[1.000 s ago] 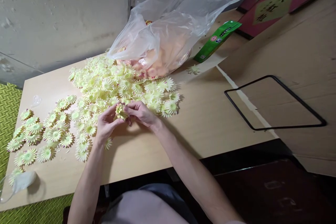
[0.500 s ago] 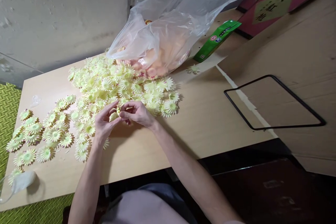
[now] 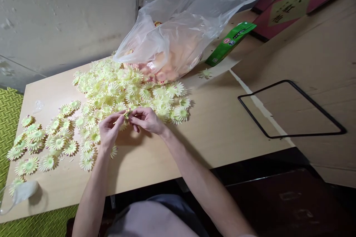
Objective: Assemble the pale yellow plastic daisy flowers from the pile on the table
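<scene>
Between my fingertips is a small pale yellow artificial flower [image 3: 127,114] with purple tips, seen edge-on and partly hidden. My left hand [image 3: 110,127] pinches it from the left, thumb pointing up. From the right, my right hand [image 3: 146,120] pinches the same flower with thumb and index finger. Both hands are just above the near edge of a broad heap of pale yellow flower heads [image 3: 111,89]. Left of the hands, flower heads [image 3: 57,142] lie in smaller groups on the table.
A clear plastic bag [image 3: 172,40] full of peach-pink pieces stands behind the heap on the wooden table [image 3: 211,118]. Right of it are a green packet [image 3: 229,44] and one loose flower [image 3: 205,73]. A black wire frame [image 3: 303,134] lies by cardboard [image 3: 328,92]. A clear cup [image 3: 23,192] lies at front left.
The flower has turned between my fingertips and shows more purple tips. My left thumb has risen; my right hand has hardly moved.
</scene>
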Demonstrator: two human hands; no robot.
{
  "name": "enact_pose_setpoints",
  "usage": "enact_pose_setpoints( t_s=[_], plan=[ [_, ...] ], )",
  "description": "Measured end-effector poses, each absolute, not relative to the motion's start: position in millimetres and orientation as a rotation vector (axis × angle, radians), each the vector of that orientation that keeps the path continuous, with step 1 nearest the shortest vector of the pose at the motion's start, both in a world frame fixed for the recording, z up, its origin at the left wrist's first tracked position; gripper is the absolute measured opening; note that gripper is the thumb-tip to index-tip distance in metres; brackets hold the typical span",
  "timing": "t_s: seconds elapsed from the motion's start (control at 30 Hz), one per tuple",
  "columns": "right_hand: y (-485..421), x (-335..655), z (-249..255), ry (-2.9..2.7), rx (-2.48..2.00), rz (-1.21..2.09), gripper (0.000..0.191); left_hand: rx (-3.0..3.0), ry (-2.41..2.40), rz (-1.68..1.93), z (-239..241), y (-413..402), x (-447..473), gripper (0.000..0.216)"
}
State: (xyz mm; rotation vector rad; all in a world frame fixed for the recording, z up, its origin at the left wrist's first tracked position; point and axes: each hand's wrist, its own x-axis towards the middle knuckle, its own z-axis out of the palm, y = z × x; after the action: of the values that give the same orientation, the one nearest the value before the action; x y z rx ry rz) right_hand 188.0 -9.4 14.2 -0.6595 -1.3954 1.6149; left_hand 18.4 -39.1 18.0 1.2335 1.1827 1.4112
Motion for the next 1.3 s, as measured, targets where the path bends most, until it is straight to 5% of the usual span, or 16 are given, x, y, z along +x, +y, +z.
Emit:
enact_pose_setpoints(
  t_s=[0.6,0.77,1.07,1.3],
  plan=[
    [-15.1,198.5,19.2,-1.082,-0.289,1.980,0.023,0.692,1.084,1.645,26.3,-32.4,20.1,0.030],
    [-14.2,205.5,21.1,-0.815,-0.201,1.812,0.016,0.700,1.046,1.798,22.9,-26.2,1.4,0.023],
    [-7.2,192.3,24.0,-0.657,-0.481,1.796,0.013,1.596,1.106,1.008,31.0,-38.4,14.3,0.018],
    [-6.2,192.9,25.5,-0.621,-0.493,1.867,0.013,1.513,1.214,0.975,29.0,-38.9,16.1,0.025]
  ],
)
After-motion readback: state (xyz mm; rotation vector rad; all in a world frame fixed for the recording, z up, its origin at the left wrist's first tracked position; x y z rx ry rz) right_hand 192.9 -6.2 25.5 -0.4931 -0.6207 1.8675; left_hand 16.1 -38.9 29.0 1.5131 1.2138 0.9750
